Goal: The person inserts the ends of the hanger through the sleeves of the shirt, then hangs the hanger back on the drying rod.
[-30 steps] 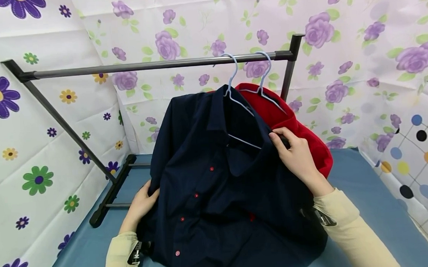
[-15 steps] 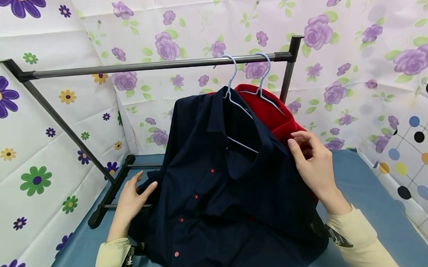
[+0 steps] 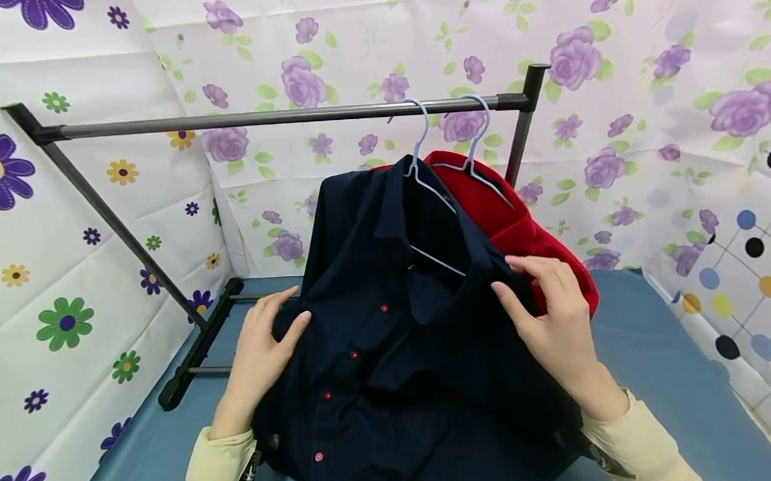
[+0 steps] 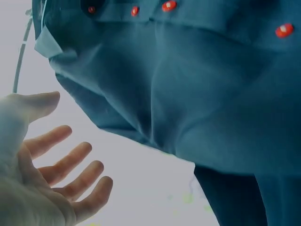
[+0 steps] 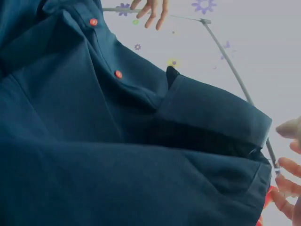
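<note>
A navy button-up shirt (image 3: 392, 384) with red buttons hangs on a pale blue hanger (image 3: 420, 135) from the rack's bar. Behind it is a red garment (image 3: 557, 254) on a second pale blue hanger (image 3: 480, 132). My left hand (image 3: 258, 361) is at the shirt's left side, thumb and fingers spread. In the left wrist view that hand (image 4: 56, 174) shows apart from the cloth, holding nothing. At the shirt's right shoulder, my right hand (image 3: 560, 330) has its fingers extended; whether the fingertips touch the cloth I cannot tell. The right wrist view catches only this hand's fingers (image 5: 288, 181).
A dark metal clothes rack (image 3: 225, 122) stands on a blue-covered table (image 3: 662, 357). Its foot (image 3: 190, 364) lies at the left. Floral sheets (image 3: 325, 49) hang behind and at the left side; a dotted sheet (image 3: 749, 282) is at the right.
My right hand let go of the shirt near the collar, moved outward, then came back lower. My left hand released the shirt's side, moved left, then back right and slightly up.
</note>
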### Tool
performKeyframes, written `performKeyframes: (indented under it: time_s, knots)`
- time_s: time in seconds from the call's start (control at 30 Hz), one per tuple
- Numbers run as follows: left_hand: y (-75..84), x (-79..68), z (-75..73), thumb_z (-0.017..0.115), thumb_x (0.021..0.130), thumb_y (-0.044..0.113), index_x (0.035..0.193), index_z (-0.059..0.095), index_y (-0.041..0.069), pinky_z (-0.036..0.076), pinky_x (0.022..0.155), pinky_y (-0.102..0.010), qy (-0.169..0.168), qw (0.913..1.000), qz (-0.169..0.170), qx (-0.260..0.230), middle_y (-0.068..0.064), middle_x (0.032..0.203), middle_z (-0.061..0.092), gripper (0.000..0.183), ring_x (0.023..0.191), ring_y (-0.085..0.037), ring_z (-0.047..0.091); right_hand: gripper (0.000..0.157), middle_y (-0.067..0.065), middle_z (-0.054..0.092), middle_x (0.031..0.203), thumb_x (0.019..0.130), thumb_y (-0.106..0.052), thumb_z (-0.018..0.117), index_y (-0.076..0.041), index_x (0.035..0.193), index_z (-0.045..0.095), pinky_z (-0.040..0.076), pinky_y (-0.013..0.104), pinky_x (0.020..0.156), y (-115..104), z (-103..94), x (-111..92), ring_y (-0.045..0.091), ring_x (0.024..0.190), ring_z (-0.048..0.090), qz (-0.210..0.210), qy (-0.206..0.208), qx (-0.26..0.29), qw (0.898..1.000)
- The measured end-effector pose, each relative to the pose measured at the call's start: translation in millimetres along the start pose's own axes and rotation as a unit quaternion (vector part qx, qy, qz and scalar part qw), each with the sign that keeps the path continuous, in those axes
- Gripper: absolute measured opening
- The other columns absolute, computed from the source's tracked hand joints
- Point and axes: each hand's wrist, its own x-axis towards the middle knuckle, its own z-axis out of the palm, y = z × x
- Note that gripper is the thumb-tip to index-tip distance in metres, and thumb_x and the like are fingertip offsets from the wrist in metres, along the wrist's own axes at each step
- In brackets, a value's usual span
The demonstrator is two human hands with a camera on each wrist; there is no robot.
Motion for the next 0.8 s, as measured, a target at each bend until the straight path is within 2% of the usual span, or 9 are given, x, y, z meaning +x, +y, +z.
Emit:
performKeyframes:
  time_s: [0.13, 0.2, 0.27, 0.47, 0.6, 0.7, 0.8]
  knots:
    - [0.9, 7.5, 7.3, 0.066, 0.1, 0.03, 0.143, 0.056, 0.009, 0.039, 0.099, -0.06, -0.026, 0.9996, 0.007, -0.01, -0.019, 0.136, 0.055, 0.049, 0.121, -0.04, 0.05, 0.055, 0.013, 0.062, 0.126, 0.085, -0.014, 0.083, -0.009, 0.136, 0.062, 0.039, 0.02, 0.1, 9, 2.4, 4, 0.028, 0.114, 0.056, 0.054, -0.069, -0.037, 0.995]
    - [0.3, 15.7, 10.1, 0.065, 0.1, 0.032, 0.144, 0.055, 0.01, 0.04, 0.098, -0.059, -0.036, 0.9992, 0.01, -0.013, -0.019, 0.137, 0.054, 0.05, 0.12, -0.04, 0.05, 0.059, 0.011, 0.062, 0.125, 0.083, -0.006, 0.083, -0.011, 0.138, 0.062, 0.04, 0.018, 0.099, 14, 3.9, 5, 0.025, 0.112, 0.058, 0.067, -0.089, -0.046, 0.993]
    - [0.1, 27.5, 12.3, 0.063, 0.101, 0.034, 0.144, 0.054, 0.01, 0.04, 0.097, -0.058, -0.04, 0.999, 0.014, -0.015, -0.02, 0.137, 0.054, 0.05, 0.119, -0.04, 0.051, 0.057, 0.011, 0.064, 0.122, 0.084, -0.005, 0.082, -0.011, 0.137, 0.062, 0.042, 0.017, 0.095, 18, 4.8, 6, 0.024, 0.107, 0.06, 0.072, -0.099, -0.047, 0.991]
    - [10.0, 77.8, 12.3, 0.062, 0.102, 0.031, 0.144, 0.054, 0.007, 0.043, 0.091, -0.053, -0.026, 0.998, 0.05, -0.027, -0.022, 0.13, 0.056, 0.049, 0.113, -0.037, 0.053, 0.045, 0.01, 0.07, 0.109, 0.085, -0.002, 0.08, -0.01, 0.128, 0.069, 0.041, 0.02, 0.078, 24, 5.5, 12, 0.022, 0.092, 0.061, 0.066, -0.074, -0.047, 0.994]
    - [16.1, 109.3, 7.7, 0.061, 0.103, 0.029, 0.144, 0.054, 0.007, 0.041, 0.096, -0.055, -0.018, 0.9971, 0.071, -0.022, -0.022, 0.131, 0.055, 0.047, 0.116, -0.039, 0.052, 0.031, 0.009, 0.072, 0.101, 0.086, -0.004, 0.079, -0.008, 0.117, 0.074, 0.039, 0.023, 0.07, 23, 7.3, 19, 0.021, 0.085, 0.06, 0.06, -0.056, -0.044, 0.996]
    - [12.9, 126.3, 7.4, 0.059, 0.104, 0.03, 0.147, 0.051, 0.008, 0.039, 0.1, -0.057, -0.035, 0.9971, 0.067, -0.011, -0.023, 0.139, 0.049, 0.049, 0.12, -0.041, 0.05, 0.024, 0.009, 0.072, 0.099, 0.088, -0.006, 0.079, -0.006, 0.111, 0.076, 0.04, 0.023, 0.07, 22, 9.2, 27, 0.021, 0.083, 0.061, 0.057, -0.053, -0.045, 0.996]
    - [4.5, 135.4, 11.1, 0.056, 0.105, 0.032, 0.151, 0.044, 0.008, 0.038, 0.103, -0.058, -0.065, 0.9969, 0.043, -0.001, -0.025, 0.144, 0.044, 0.053, 0.127, -0.043, 0.046, 0.019, 0.008, 0.073, 0.097, 0.089, -0.009, 0.078, -0.007, 0.108, 0.076, 0.041, 0.025, 0.069, 22, 11.9, 36, 0.02, 0.08, 0.061, 0.061, -0.062, -0.05, 0.995]
